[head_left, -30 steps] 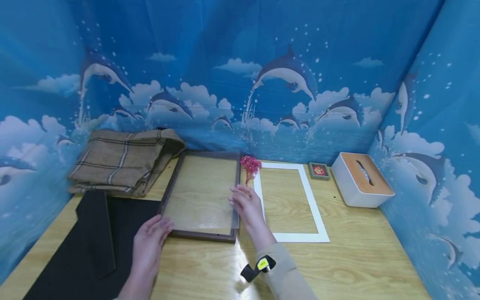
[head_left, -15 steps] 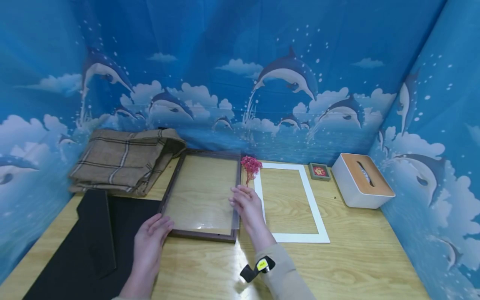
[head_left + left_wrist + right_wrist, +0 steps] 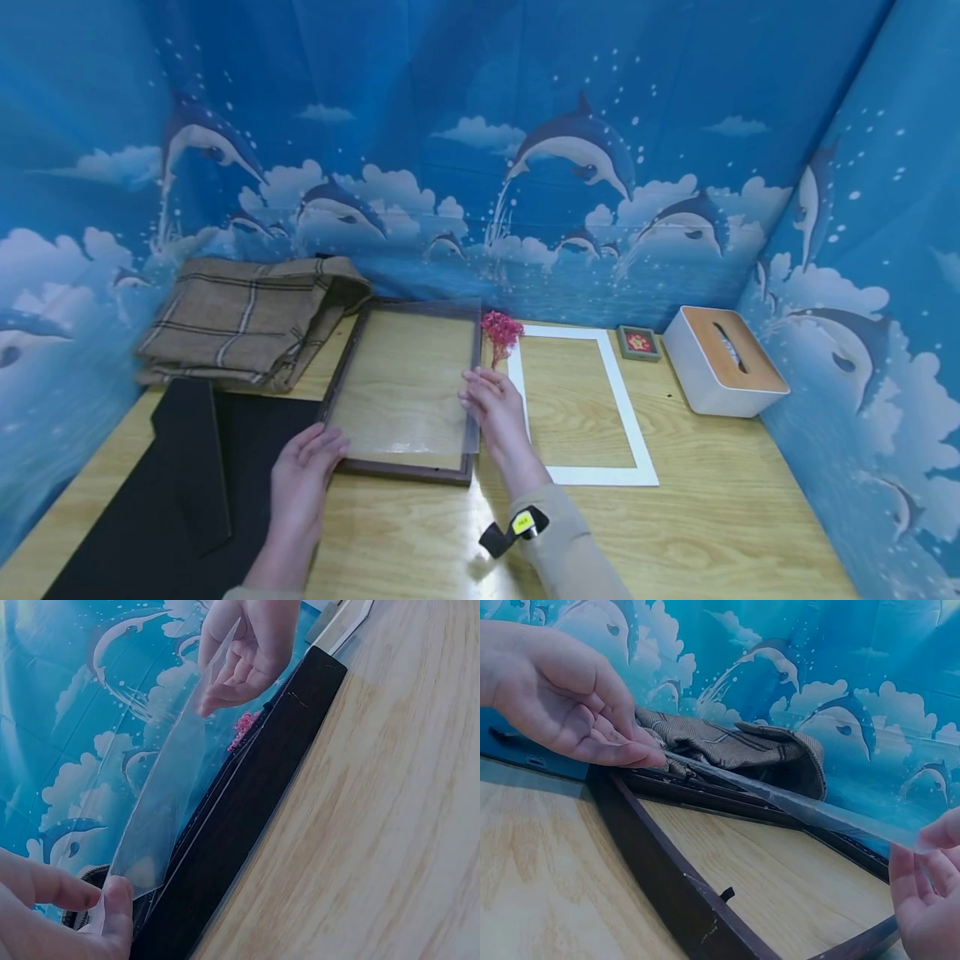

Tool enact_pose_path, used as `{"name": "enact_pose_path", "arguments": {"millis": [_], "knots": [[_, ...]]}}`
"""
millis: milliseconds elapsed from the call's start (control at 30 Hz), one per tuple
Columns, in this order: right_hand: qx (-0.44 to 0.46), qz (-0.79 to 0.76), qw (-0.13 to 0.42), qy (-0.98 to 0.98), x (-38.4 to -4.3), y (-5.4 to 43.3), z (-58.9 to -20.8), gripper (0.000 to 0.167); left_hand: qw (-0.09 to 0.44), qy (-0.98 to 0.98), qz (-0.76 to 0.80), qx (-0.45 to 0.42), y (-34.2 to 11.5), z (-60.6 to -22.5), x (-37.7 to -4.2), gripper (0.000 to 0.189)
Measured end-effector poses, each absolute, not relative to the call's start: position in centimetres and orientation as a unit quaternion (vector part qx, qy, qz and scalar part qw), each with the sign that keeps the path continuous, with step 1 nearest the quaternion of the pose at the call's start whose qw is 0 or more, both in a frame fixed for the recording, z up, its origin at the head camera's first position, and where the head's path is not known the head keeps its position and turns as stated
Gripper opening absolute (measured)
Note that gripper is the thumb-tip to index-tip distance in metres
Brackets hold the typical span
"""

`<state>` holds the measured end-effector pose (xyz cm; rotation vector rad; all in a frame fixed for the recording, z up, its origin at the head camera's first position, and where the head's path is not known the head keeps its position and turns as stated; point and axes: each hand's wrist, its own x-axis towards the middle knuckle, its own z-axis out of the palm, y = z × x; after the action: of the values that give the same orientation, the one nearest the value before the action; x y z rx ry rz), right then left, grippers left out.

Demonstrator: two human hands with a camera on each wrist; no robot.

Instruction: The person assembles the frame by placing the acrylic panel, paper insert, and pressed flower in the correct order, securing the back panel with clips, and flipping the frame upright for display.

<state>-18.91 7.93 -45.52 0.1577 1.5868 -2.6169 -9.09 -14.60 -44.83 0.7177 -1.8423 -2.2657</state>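
Both hands hold a clear, thin sheet (image 3: 405,379) by its opposite sides, above a dark brown picture frame (image 3: 442,476) lying on the table. My left hand (image 3: 303,471) pinches the left edge between thumb and fingers near the frame's near left corner. On the opposite side, my right hand (image 3: 497,412) pinches the right edge. In the left wrist view the sheet (image 3: 161,802) is tilted and apart from the frame's near bar (image 3: 255,772). The right wrist view shows the sheet (image 3: 802,806) nearly edge-on between the hands.
Right of the frame lie a pink dried flower sprig (image 3: 501,332), a white mat border (image 3: 633,425), a small green box (image 3: 639,342) and a tissue box (image 3: 723,367). At left are a folded plaid cloth (image 3: 240,325) and a black backing board (image 3: 127,517) with a stand (image 3: 195,467).
The clear sheet's near edge has shifted very slightly away from me over the frame. Both hands keep their grip and nearly the same places.
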Motion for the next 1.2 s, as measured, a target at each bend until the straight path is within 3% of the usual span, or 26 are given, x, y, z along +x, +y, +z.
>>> {"name": "enact_pose_path", "arguments": {"millis": [1200], "knots": [[0.061,-0.855,0.042,0.514,-19.29,8.32,-45.2,0.035,0.064,-0.606,-0.764,0.214,-14.5,-44.62,-9.23,0.056]]}}
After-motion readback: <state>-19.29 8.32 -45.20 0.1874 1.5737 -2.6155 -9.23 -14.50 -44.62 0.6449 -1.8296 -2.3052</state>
